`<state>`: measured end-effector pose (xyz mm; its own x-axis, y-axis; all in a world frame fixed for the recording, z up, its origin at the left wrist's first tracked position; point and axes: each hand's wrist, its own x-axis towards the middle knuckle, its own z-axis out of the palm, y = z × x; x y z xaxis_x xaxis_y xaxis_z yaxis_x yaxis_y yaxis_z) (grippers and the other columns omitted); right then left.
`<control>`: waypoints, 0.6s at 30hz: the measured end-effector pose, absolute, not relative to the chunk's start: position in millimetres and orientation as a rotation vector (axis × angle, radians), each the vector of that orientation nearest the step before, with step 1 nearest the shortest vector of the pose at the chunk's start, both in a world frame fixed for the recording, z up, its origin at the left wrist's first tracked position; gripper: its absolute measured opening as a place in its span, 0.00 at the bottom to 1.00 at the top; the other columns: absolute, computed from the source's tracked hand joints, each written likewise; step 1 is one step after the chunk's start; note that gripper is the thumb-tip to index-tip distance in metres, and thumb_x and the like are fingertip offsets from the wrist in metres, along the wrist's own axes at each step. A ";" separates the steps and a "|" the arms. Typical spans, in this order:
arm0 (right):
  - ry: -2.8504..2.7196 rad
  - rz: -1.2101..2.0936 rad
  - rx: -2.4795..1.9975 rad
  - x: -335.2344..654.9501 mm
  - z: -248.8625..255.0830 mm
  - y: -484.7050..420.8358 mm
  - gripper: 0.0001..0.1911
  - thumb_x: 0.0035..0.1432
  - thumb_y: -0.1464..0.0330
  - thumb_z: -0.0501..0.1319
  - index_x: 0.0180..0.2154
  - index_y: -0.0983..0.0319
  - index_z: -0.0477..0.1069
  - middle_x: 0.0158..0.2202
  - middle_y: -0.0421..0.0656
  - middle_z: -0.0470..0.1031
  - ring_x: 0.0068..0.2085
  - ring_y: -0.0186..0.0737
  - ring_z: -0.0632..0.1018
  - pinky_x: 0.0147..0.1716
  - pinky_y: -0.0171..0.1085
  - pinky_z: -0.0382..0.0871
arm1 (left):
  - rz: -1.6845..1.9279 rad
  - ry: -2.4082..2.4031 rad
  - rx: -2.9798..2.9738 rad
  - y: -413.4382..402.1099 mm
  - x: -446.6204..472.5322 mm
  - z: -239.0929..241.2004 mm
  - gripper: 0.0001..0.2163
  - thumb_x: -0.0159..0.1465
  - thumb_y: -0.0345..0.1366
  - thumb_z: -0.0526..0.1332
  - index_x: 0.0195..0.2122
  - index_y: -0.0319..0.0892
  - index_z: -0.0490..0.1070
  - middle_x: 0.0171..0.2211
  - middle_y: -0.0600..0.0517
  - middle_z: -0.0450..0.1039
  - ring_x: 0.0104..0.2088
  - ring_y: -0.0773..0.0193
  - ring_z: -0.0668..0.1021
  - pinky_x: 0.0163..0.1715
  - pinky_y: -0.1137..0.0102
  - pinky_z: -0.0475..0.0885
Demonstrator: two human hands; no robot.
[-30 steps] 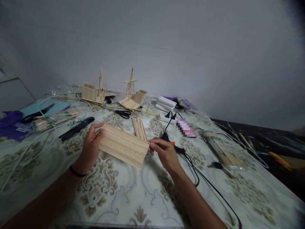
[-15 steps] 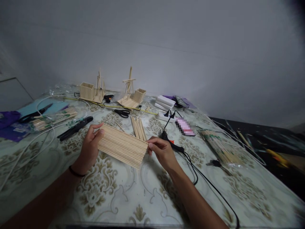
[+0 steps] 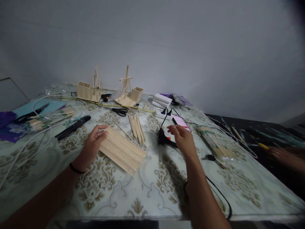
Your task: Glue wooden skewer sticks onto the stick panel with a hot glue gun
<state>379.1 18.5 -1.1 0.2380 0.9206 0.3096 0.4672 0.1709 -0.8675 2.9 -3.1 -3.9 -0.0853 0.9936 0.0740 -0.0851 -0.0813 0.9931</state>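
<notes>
My left hand (image 3: 95,141) pinches the upper left corner of a flat panel of wooden sticks laid side by side (image 3: 122,149). That panel tilts down toward its right end, over the patterned tablecloth. My right hand (image 3: 182,140) holds nothing I can see; its fingers are bent and apart. It hovers beside and above a black glue gun (image 3: 164,138) with an orange-red part, covering some of its handle. Behind the panel lie a small pile of loose wooden sticks (image 3: 137,128) and one single stick (image 3: 121,128).
Two wooden stick models (image 3: 84,90) stand at the back by the wall. Black scissors (image 3: 119,111), a white power strip (image 3: 163,114), a phone (image 3: 182,122), bagged sticks (image 3: 214,141) and keys (image 3: 211,157) lie around. Cords cross the right side. Another person's hand (image 3: 288,157) shows at far right.
My right hand has let go of the panel's right end and moved right to the glue gun. The panel's right end has dropped lower. Another person's hand has appeared at far right.
</notes>
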 end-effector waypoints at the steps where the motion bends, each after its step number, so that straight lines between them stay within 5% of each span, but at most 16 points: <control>1: -1.409 0.521 -1.526 387.3 -3.5 20.7 0.17 0.61 0.54 0.68 0.35 0.61 0.82 0.34 0.48 0.81 0.35 0.46 0.77 0.42 0.45 0.73 | 1.335 1.157 1.173 -3.4 3.3 -4.6 0.23 0.56 0.51 0.74 0.47 0.45 0.76 0.29 0.53 0.79 0.28 0.58 0.78 0.28 0.68 0.69; 4: -1.491 0.524 -1.683 403.1 -12.4 24.0 0.05 0.49 0.67 0.73 0.31 0.61 0.83 0.33 0.48 0.81 0.32 0.44 0.77 0.42 0.45 0.73 | 1.249 1.129 1.208 -5.0 4.2 -3.9 0.23 0.56 0.53 0.75 0.47 0.45 0.77 0.28 0.53 0.80 0.27 0.57 0.79 0.28 0.67 0.70; 8: -1.575 0.539 -1.745 408.0 -18.6 25.8 0.08 0.44 0.77 0.70 0.29 0.61 0.83 0.33 0.48 0.80 0.33 0.46 0.78 0.45 0.46 0.73 | 1.201 1.098 1.240 -8.0 5.9 0.5 0.22 0.56 0.53 0.75 0.45 0.46 0.78 0.29 0.52 0.81 0.28 0.56 0.79 0.29 0.66 0.70; 11: -1.627 0.537 -1.682 395.4 -16.5 25.6 0.06 0.53 0.72 0.69 0.35 0.62 0.83 0.39 0.51 0.81 0.39 0.49 0.80 0.47 0.47 0.74 | 1.176 1.078 1.252 -10.5 7.6 1.7 0.21 0.57 0.53 0.75 0.44 0.46 0.78 0.31 0.50 0.83 0.30 0.55 0.80 0.31 0.66 0.71; 14: -1.753 0.664 -1.497 365.1 -10.7 17.6 0.15 0.66 0.58 0.63 0.44 0.61 0.82 0.43 0.50 0.83 0.42 0.48 0.81 0.45 0.45 0.76 | 1.174 1.065 1.250 -12.8 9.0 0.1 0.21 0.57 0.53 0.75 0.45 0.45 0.78 0.31 0.50 0.82 0.30 0.55 0.80 0.31 0.66 0.71; 18: -1.992 1.006 -1.210 323.2 1.0 -2.8 0.26 0.68 0.46 0.61 0.39 0.61 0.84 0.33 0.46 0.83 0.34 0.43 0.81 0.37 0.40 0.77 | 1.261 1.083 1.215 -13.4 8.3 -2.6 0.22 0.60 0.52 0.73 0.49 0.45 0.76 0.30 0.53 0.79 0.30 0.58 0.78 0.32 0.68 0.69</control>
<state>323.2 -2.8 1.0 -0.4092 0.9069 0.1008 0.4573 0.2994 -0.8374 8.3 -13.4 -2.6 0.0424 0.9969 0.0665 -0.0851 -0.0628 0.9944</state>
